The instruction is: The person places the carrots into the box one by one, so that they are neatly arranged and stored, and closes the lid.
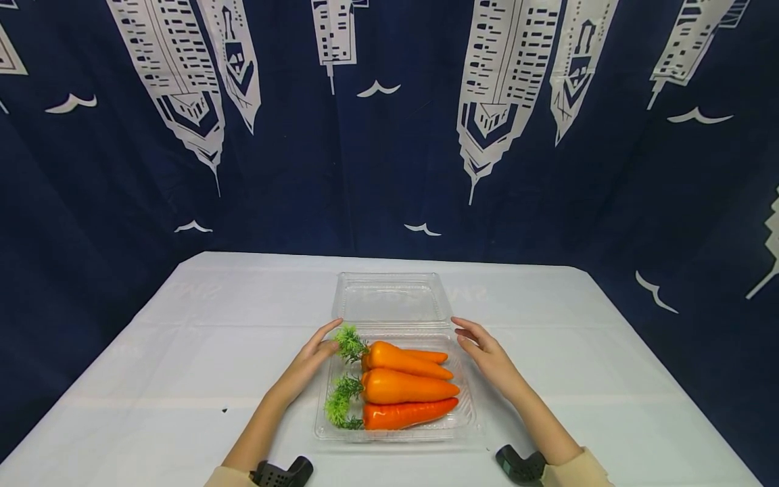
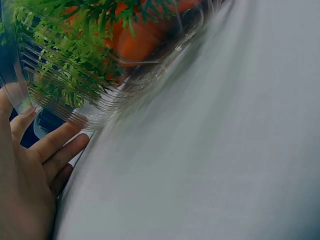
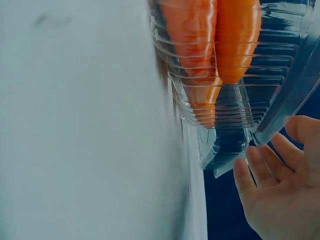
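A clear plastic clamshell box [image 1: 465, 412] lies on the white table with its hinged lid [image 1: 392, 297] folded back, away from me. Inside it are several orange carrots [image 1: 410, 387], their green leafy tops [image 1: 338, 406] toward the left. My left hand [image 1: 309, 360] is at the box's back left corner, fingers extended; its fingertips lie against or very near the ribbed side [image 2: 75, 107]. At the back right corner, my right hand [image 1: 491, 360] has loosely bent fingers and holds nothing. Its thumb is close to the box's rim [image 3: 280, 117]; whether it touches cannot be told.
The white-covered table [image 1: 182, 352] extends to both sides of the box. Behind it hangs a dark blue cloth [image 1: 341, 182] with white building prints. A small dark speck [image 1: 224, 410] is on the table at left. Black devices [image 1: 520, 465] sit on both wrists.
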`<control>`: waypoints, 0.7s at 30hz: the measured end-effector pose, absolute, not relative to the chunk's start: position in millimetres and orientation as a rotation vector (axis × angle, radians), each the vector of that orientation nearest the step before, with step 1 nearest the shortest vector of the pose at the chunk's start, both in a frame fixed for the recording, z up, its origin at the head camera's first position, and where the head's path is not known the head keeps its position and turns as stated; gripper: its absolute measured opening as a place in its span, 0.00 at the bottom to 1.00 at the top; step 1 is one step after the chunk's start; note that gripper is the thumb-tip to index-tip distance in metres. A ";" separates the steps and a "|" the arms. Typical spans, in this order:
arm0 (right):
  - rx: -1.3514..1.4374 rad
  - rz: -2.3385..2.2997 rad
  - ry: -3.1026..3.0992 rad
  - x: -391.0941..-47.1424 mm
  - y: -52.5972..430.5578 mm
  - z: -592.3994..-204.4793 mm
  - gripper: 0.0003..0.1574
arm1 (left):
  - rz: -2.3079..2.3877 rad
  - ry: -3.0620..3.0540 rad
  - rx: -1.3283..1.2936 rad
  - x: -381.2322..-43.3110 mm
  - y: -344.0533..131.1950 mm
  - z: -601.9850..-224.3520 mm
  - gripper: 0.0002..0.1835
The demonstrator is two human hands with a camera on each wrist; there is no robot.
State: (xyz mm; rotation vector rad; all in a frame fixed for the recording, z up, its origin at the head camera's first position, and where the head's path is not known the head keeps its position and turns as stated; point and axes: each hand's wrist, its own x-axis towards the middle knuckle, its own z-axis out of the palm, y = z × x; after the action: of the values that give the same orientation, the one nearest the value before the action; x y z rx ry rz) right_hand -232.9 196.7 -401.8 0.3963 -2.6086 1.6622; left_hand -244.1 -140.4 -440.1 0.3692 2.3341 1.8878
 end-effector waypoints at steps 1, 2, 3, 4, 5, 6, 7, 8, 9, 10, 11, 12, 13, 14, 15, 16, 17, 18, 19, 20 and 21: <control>0.400 1.669 -2.610 -233.3 197.0 -402.6 0.27 | 1.889 2.335 0.367 -244.2 -140.4 -440.1 0.25; 0.404 1.673 -2.612 -233.6 197.2 -403.0 0.27 | 1.891 2.336 0.363 -244.2 -140.3 -439.9 0.24; 0.408 1.678 -2.617 -233.9 197.5 -403.6 0.27 | 1.892 2.338 0.362 -244.4 -140.3 -439.7 0.24; 0.413 1.687 -2.618 -234.3 197.7 -404.1 0.27 | 1.898 2.341 0.358 -244.5 -140.2 -439.3 0.24; 0.413 1.702 -2.619 -234.6 197.9 -404.4 0.27 | 1.901 2.345 0.359 -244.7 -140.2 -438.8 0.24; 0.410 1.711 -2.619 -234.9 198.0 -404.6 0.27 | 1.911 2.343 0.357 -245.1 -140.2 -438.4 0.24; 0.407 1.721 -2.618 -235.2 198.1 -404.7 0.27 | 1.917 2.343 0.357 -245.3 -140.2 -437.9 0.24; 0.409 1.727 -2.617 -235.5 198.3 -404.8 0.27 | 1.924 2.340 0.354 -245.8 -140.1 -437.6 0.24; 0.412 1.737 -2.615 -235.9 198.4 -404.9 0.28 | 1.932 2.334 0.354 -246.3 -140.1 -437.3 0.24; 0.414 1.749 -2.612 -236.3 198.6 -405.1 0.28 | 1.939 2.329 0.349 -246.7 -140.1 -437.1 0.24; 0.418 1.762 -2.607 -236.7 198.9 -405.4 0.28 | 1.944 2.324 0.345 -247.2 -140.0 -437.0 0.24; 0.420 1.776 -2.601 -237.2 199.1 -405.9 0.28 | 1.953 2.317 0.340 -247.6 -139.9 -437.0 0.24; 0.426 1.791 -2.594 -237.8 199.4 -406.6 0.29 | 1.955 2.313 0.337 -247.7 -139.7 -436.9 0.24; 0.430 1.810 -2.586 -238.4 199.8 -407.4 0.29 | 1.961 2.307 0.335 -248.0 -139.6 -436.9 0.24; 0.431 1.829 -2.579 -239.0 200.2 -408.4 0.29 | 1.965 2.299 0.340 -247.8 -139.4 -436.9 0.24; 0.426 1.848 -2.573 -239.8 200.9 -409.7 0.30 | 1.972 2.288 0.339 -247.8 -139.2 -436.9 0.25; 0.421 1.868 -2.567 -240.5 201.5 -410.9 0.30 | 1.978 2.281 0.337 -247.7 -139.0 -436.8 0.25; 0.413 1.885 -2.564 -241.1 202.2 -412.0 0.31 | 1.986 2.273 0.333 -247.8 -138.6 -436.7 0.25; 0.408 1.899 -2.562 -241.8 202.9 -413.3 0.31 | 1.992 2.267 0.334 -247.9 -138.4 -436.7 0.25; 0.400 1.911 -2.559 -242.4 203.5 -414.5 0.31 | 2.000 2.261 0.335 -248.1 -138.3 -436.8 0.25; 0.392 1.927 -2.553 -243.0 204.1 -415.8 0.32 | 2.009 2.255 0.334 -248.2 -138.0 -436.6 0.25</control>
State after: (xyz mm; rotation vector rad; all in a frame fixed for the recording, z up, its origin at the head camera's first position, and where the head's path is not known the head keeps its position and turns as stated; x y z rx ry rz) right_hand -243.0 204.1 -415.8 0.3921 -2.5528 1.9274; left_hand -248.2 -138.0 -436.6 0.3343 2.2554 2.0087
